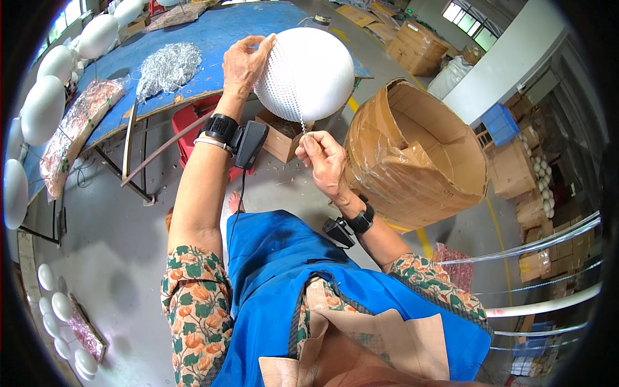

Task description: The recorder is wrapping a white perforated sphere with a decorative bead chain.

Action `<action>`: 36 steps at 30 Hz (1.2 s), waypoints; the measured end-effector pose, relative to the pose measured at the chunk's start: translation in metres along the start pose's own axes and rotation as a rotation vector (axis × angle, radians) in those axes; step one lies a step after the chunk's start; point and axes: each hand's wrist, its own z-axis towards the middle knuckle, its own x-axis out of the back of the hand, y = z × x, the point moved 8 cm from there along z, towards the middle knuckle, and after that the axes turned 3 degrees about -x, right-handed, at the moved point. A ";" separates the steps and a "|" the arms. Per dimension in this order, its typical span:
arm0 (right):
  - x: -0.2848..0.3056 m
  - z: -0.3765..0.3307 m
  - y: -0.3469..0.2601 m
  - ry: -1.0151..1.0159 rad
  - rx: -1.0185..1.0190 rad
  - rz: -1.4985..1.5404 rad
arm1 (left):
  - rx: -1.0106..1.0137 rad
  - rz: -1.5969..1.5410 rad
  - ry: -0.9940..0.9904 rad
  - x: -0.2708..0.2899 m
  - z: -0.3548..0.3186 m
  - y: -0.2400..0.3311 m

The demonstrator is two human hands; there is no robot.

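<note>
A large white ball (325, 74) is above the floor just past the table's near edge. Rows of tiny white beads cover its left part, and the right part is smooth. My left hand (245, 64) grips the ball's upper left edge, fingers bent and fingertips against the beaded rows. Below the ball, my right hand (324, 161) is closed in a pinch on a thin bead strand (302, 121), which runs taut up to the ball's surface. What supports the ball from behind is hidden. Both wrists wear black bands with small black devices.
A blue table (213, 32) holds a heap of silvery strands (169, 68) and a wrapped pinkish bundle (80, 135). White balls (42, 109) stand at left. A red stool (193, 129) and small carton (278, 138) sit below; a big open carton (412, 187) is at right.
</note>
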 end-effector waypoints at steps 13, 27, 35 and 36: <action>0.010 0.008 0.007 0.100 0.000 0.076 | 0.111 -0.083 -0.148 -0.004 -0.010 0.001; -0.012 0.007 -0.017 0.004 0.001 -0.047 | -0.042 -0.165 -0.132 -0.010 -0.004 -0.011; 0.002 0.008 0.000 0.004 0.023 0.036 | 0.051 -0.204 -0.011 -0.006 -0.008 -0.013; 0.001 0.008 0.000 0.001 0.022 0.035 | 0.052 -0.204 -0.008 -0.005 -0.009 -0.015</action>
